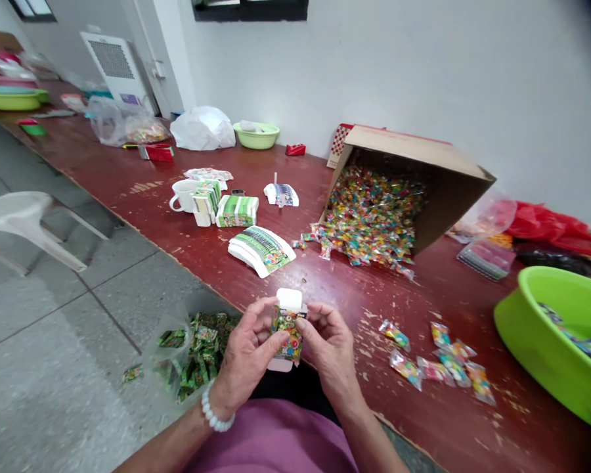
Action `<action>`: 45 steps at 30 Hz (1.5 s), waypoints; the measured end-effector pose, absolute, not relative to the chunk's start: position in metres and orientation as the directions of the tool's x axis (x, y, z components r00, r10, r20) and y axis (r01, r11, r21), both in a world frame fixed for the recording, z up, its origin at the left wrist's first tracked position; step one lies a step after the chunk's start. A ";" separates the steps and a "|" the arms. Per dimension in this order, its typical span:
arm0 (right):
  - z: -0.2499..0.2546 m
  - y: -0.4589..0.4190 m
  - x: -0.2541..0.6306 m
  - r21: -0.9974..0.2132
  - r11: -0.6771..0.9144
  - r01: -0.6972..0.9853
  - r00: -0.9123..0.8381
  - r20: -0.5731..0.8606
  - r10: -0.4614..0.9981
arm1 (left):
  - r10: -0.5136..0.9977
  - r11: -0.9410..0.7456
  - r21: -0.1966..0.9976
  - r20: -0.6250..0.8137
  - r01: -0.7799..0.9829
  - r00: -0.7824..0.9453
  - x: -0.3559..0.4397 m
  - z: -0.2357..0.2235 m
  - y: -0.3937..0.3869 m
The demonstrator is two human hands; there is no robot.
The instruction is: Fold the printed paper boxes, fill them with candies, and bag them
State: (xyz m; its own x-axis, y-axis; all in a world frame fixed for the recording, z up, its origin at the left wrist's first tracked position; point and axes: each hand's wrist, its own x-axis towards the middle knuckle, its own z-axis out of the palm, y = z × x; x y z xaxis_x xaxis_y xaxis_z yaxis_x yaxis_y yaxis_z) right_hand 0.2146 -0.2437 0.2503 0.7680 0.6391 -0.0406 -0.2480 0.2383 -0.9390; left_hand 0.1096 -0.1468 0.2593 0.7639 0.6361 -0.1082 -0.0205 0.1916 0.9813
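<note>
Head view has the left hand (250, 348) and right hand (331, 348) pinching a small box (284, 322) between thumbs and fingers at six o'clock, probably to steady it with its end flaps free, candies (435, 372) at four and a tipped carton (450, 194) at two, seemingly for easy reach.

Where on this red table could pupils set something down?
Bare patches: between the cardboard box, lime basin and loose candies; also between the purple cards and the box. Crowded: around the white mug and stacked green cartons.
</note>
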 end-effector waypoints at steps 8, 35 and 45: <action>0.247 -0.250 0.232 -0.953 0.148 -0.266 0.676 -0.074 0.733 | 0.563 0.183 0.981 -0.056 -0.059 0.825 0.109 0.249 -0.137; 0.250 -0.252 0.232 -0.945 0.118 0.305 0.458 0.255 0.852 | 0.283 0.585 0.789 -0.417 0.189 0.864 0.111 0.249 -0.135; 0.260 -0.240 0.239 -0.975 -0.050 0.217 0.459 0.056 0.887 | 0.419 0.299 0.929 -0.333 0.217 0.845 0.114 0.254 -0.135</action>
State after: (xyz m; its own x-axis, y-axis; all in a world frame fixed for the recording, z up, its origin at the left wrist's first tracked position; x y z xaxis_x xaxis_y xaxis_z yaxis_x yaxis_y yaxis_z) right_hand 0.2390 -0.2399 0.2596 0.4585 0.8869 0.0562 0.2170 -0.0504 -0.9749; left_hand 0.1141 -0.1350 0.2537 0.8449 0.4191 -0.3325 0.2172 0.2994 0.9291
